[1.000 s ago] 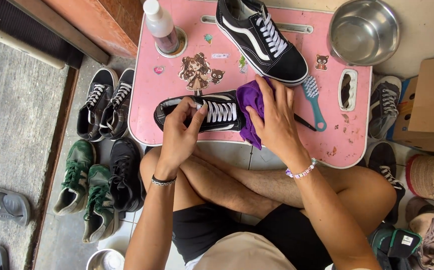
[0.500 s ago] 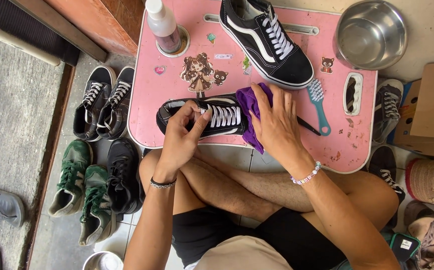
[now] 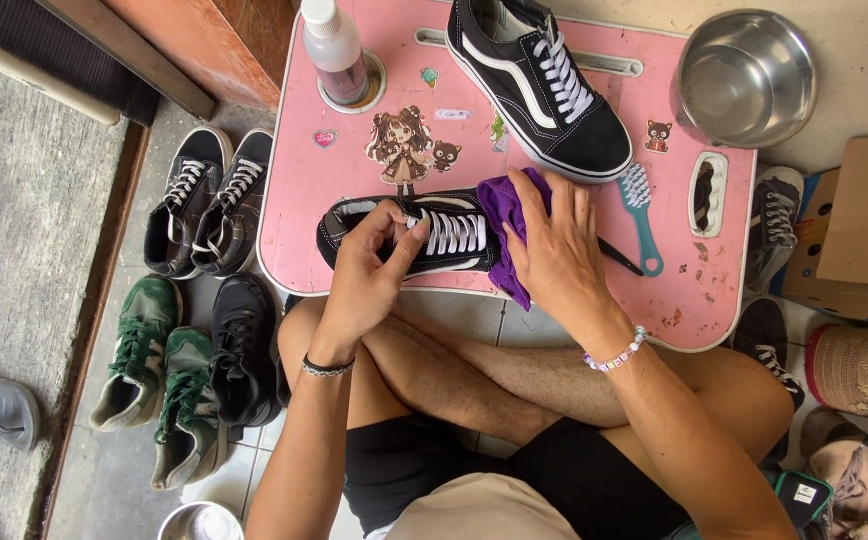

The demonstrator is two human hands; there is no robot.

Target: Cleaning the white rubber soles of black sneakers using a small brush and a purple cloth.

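The black sneaker [image 3: 409,232] lies on the pink table's [image 3: 354,200] six-o'clock edge; my left hand [image 3: 369,270] pinches its side, my right hand [image 3: 554,250] presses the purple cloth [image 3: 499,205] on its toe, mid-wipe; next, I reckon, firmer rubbing.

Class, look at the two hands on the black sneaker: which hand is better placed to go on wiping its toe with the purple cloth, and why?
The right hand: it already presses the purple cloth onto the toe of the black lace-up sneaker. The left hand grips the shoe's laced middle, steadying it.
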